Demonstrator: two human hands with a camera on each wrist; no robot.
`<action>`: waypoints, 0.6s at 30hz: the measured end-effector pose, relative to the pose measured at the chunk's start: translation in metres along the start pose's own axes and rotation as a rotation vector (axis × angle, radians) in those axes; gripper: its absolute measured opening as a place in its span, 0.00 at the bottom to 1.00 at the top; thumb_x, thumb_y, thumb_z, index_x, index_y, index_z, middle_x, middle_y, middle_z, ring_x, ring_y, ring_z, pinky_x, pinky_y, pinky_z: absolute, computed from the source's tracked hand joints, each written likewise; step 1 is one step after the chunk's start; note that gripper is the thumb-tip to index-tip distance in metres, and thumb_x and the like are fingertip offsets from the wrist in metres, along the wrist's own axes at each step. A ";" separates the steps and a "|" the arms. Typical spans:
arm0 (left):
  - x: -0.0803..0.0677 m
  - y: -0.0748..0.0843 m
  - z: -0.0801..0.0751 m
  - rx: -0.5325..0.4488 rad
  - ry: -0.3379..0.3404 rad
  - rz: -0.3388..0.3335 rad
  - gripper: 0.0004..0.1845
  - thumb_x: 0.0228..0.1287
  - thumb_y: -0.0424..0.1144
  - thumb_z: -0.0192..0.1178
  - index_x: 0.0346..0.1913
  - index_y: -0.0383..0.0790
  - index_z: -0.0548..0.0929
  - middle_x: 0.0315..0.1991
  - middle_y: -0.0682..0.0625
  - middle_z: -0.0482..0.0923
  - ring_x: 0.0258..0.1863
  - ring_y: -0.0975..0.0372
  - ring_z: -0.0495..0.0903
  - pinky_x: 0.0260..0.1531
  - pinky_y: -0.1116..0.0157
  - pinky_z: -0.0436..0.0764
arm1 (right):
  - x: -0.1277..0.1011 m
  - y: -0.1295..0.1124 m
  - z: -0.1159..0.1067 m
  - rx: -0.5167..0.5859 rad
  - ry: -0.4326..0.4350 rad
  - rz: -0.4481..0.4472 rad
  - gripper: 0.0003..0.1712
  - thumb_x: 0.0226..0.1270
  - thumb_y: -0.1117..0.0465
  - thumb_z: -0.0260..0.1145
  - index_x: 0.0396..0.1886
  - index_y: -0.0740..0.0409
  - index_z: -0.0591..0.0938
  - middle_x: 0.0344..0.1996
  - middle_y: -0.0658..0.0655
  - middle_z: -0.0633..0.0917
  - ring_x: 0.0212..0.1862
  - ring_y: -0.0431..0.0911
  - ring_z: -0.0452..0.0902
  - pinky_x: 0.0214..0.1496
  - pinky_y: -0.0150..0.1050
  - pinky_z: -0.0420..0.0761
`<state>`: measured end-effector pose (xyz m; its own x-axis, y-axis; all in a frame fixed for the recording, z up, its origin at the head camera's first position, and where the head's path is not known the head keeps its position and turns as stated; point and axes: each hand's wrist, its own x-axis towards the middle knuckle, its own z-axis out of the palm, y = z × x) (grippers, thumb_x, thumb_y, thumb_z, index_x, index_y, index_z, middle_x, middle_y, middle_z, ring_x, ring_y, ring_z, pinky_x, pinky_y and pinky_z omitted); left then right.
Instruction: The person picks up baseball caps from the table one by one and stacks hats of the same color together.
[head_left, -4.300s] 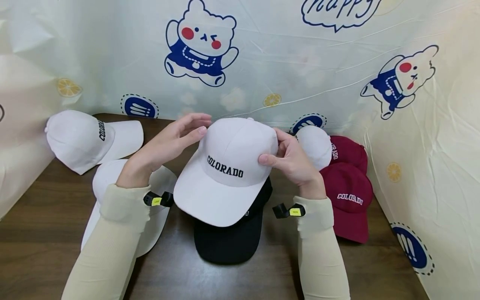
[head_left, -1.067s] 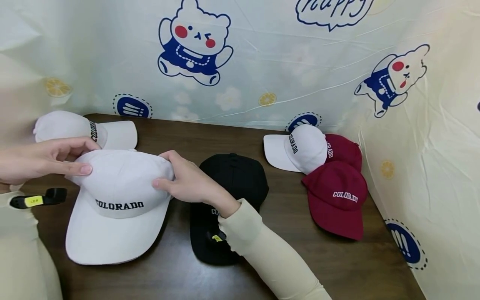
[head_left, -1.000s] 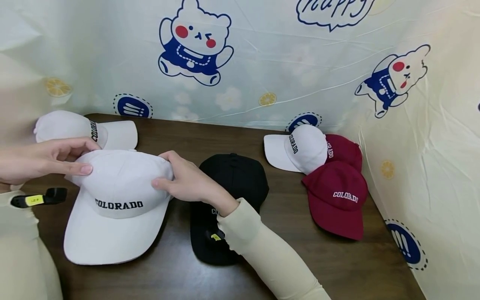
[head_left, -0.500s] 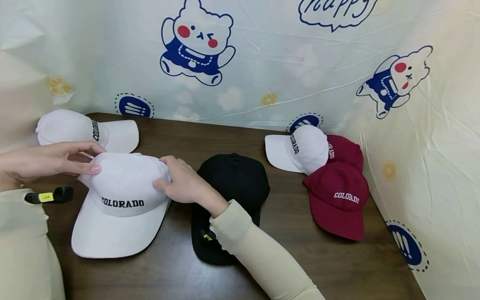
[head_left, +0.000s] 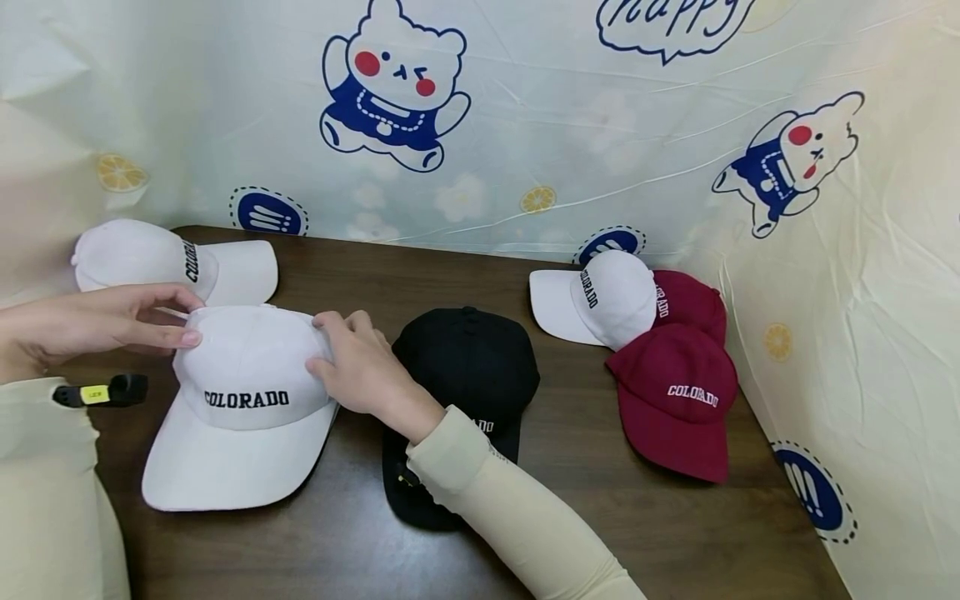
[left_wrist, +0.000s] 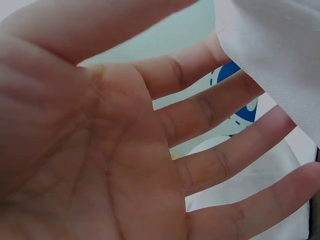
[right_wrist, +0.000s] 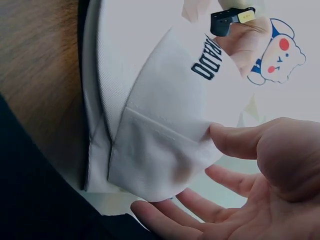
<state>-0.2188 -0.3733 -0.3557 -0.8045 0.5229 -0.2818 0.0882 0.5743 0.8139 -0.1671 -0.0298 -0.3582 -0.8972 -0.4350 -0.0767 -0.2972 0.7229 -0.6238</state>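
Note:
In the head view a white baseball cap [head_left: 247, 358] lettered COLORADO sits at left, brim toward me, between both hands. My left hand [head_left: 112, 321] pinches the left side of its crown, thumb in front; in the left wrist view the fingertips pass behind the white fabric. My right hand [head_left: 367, 367] holds the crown's right side, thumb on the front panel and fingers round the back edge, as the right wrist view shows. There a second white brim [right_wrist: 93, 100] shows directly under the cap. A black cap [head_left: 465, 358] lies under my right forearm.
Another white cap [head_left: 142, 254] lies at back left, behind my left hand. At right stand a white cap [head_left: 615, 296] and two maroon caps, the nearer maroon cap [head_left: 682, 367] in front. A printed sheet [head_left: 487, 125] walls the wooden table [head_left: 570, 517] at the back and sides.
The white cap came from above the black cap to the left, onto the white cap lying there. In the last half second its crown straightened slightly and my right fingers shifted on it.

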 end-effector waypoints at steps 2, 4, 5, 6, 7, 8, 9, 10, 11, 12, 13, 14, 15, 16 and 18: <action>0.001 0.000 0.001 0.017 0.035 -0.018 0.11 0.79 0.28 0.59 0.57 0.40 0.73 0.47 0.55 0.79 0.43 0.66 0.81 0.43 0.70 0.83 | 0.000 -0.001 0.001 -0.022 0.003 -0.002 0.30 0.83 0.50 0.63 0.79 0.42 0.69 0.67 0.54 0.73 0.60 0.44 0.75 0.52 0.30 0.78; 0.002 0.000 0.002 0.025 0.070 -0.046 0.13 0.78 0.29 0.60 0.57 0.37 0.70 0.48 0.57 0.77 0.44 0.69 0.80 0.42 0.69 0.83 | 0.000 -0.001 0.003 -0.042 -0.003 -0.001 0.30 0.83 0.51 0.62 0.80 0.42 0.69 0.68 0.53 0.73 0.61 0.44 0.75 0.53 0.29 0.78; 0.002 0.000 0.003 0.017 0.081 -0.061 0.14 0.78 0.30 0.61 0.58 0.36 0.69 0.49 0.58 0.75 0.45 0.70 0.80 0.42 0.68 0.84 | 0.000 -0.001 0.004 -0.049 -0.005 -0.001 0.30 0.83 0.51 0.62 0.80 0.43 0.69 0.68 0.53 0.73 0.62 0.44 0.74 0.54 0.30 0.78; 0.003 0.000 0.003 0.018 0.089 -0.070 0.15 0.77 0.30 0.62 0.58 0.36 0.68 0.50 0.59 0.74 0.45 0.71 0.79 0.42 0.68 0.84 | -0.001 -0.001 0.004 -0.055 -0.010 0.000 0.30 0.83 0.51 0.61 0.80 0.43 0.69 0.68 0.54 0.73 0.62 0.44 0.75 0.55 0.30 0.78; 0.003 0.001 0.003 0.013 0.094 -0.081 0.16 0.77 0.31 0.62 0.58 0.36 0.67 0.50 0.60 0.73 0.46 0.72 0.79 0.42 0.68 0.84 | -0.001 -0.002 0.004 -0.061 -0.015 0.001 0.30 0.84 0.51 0.61 0.81 0.43 0.68 0.69 0.54 0.73 0.63 0.44 0.75 0.55 0.30 0.78; 0.003 0.001 0.003 -0.001 0.097 -0.097 0.16 0.78 0.32 0.62 0.58 0.36 0.67 0.50 0.61 0.73 0.46 0.72 0.79 0.42 0.67 0.84 | -0.001 -0.002 0.005 -0.067 -0.019 0.000 0.31 0.84 0.51 0.60 0.81 0.44 0.68 0.69 0.54 0.73 0.63 0.44 0.75 0.55 0.30 0.79; 0.003 0.002 0.003 0.002 0.100 -0.094 0.16 0.78 0.31 0.62 0.58 0.36 0.67 0.50 0.61 0.73 0.46 0.72 0.79 0.42 0.67 0.83 | -0.001 -0.003 0.005 -0.074 -0.022 -0.002 0.31 0.84 0.51 0.60 0.81 0.44 0.68 0.70 0.54 0.73 0.63 0.44 0.75 0.55 0.30 0.79; 0.003 0.002 0.004 0.006 0.101 -0.094 0.15 0.78 0.32 0.62 0.57 0.36 0.67 0.50 0.61 0.73 0.45 0.71 0.79 0.41 0.67 0.83 | -0.001 -0.003 0.005 -0.081 -0.024 -0.005 0.31 0.84 0.51 0.60 0.82 0.44 0.68 0.70 0.54 0.73 0.63 0.44 0.75 0.55 0.30 0.79; 0.003 0.003 0.004 0.011 0.101 -0.096 0.15 0.78 0.32 0.62 0.57 0.37 0.68 0.50 0.61 0.73 0.44 0.71 0.79 0.41 0.67 0.82 | -0.001 -0.004 0.005 -0.088 -0.025 -0.008 0.31 0.84 0.52 0.59 0.82 0.45 0.68 0.70 0.54 0.73 0.63 0.44 0.76 0.54 0.30 0.79; 0.002 0.004 0.004 0.021 0.107 -0.095 0.14 0.78 0.32 0.62 0.56 0.38 0.69 0.49 0.61 0.73 0.43 0.70 0.78 0.40 0.68 0.81 | -0.001 -0.004 0.005 -0.095 -0.026 -0.009 0.31 0.85 0.52 0.59 0.82 0.45 0.68 0.70 0.54 0.73 0.64 0.44 0.76 0.54 0.30 0.79; 0.002 0.004 0.004 0.026 0.112 -0.092 0.13 0.78 0.32 0.61 0.56 0.40 0.70 0.48 0.62 0.73 0.43 0.69 0.78 0.40 0.68 0.80 | -0.001 -0.004 0.006 -0.102 -0.025 -0.010 0.30 0.85 0.52 0.59 0.82 0.45 0.68 0.70 0.54 0.73 0.64 0.44 0.76 0.53 0.30 0.80; 0.002 0.005 0.004 0.039 0.118 -0.090 0.12 0.78 0.32 0.61 0.55 0.41 0.70 0.48 0.61 0.73 0.42 0.68 0.77 0.39 0.68 0.78 | -0.001 -0.005 0.006 -0.109 -0.022 -0.010 0.30 0.85 0.52 0.59 0.82 0.45 0.68 0.71 0.54 0.73 0.64 0.44 0.76 0.53 0.30 0.80; 0.002 0.006 0.005 0.040 0.118 -0.087 0.11 0.79 0.32 0.61 0.55 0.41 0.71 0.47 0.61 0.73 0.41 0.66 0.77 0.38 0.68 0.77 | 0.000 -0.005 0.006 -0.113 -0.019 -0.009 0.30 0.85 0.52 0.59 0.82 0.45 0.68 0.71 0.54 0.73 0.64 0.44 0.76 0.53 0.30 0.80; 0.001 0.006 0.005 0.038 0.120 -0.086 0.10 0.79 0.32 0.61 0.55 0.42 0.71 0.47 0.61 0.73 0.41 0.66 0.76 0.38 0.68 0.77 | 0.000 -0.005 0.007 -0.115 -0.015 -0.007 0.30 0.85 0.51 0.59 0.82 0.44 0.68 0.71 0.54 0.73 0.65 0.44 0.76 0.53 0.30 0.80; 0.001 0.008 0.005 0.078 0.127 -0.082 0.10 0.79 0.33 0.61 0.55 0.42 0.71 0.47 0.60 0.73 0.41 0.66 0.76 0.38 0.67 0.76 | 0.001 -0.005 0.008 -0.118 -0.006 -0.003 0.30 0.85 0.51 0.59 0.81 0.45 0.68 0.70 0.54 0.73 0.65 0.45 0.75 0.54 0.31 0.80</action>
<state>-0.2161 -0.3648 -0.3520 -0.8781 0.3915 -0.2749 0.0609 0.6614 0.7475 -0.1642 -0.0379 -0.3614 -0.8941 -0.4406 -0.0799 -0.3369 0.7795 -0.5281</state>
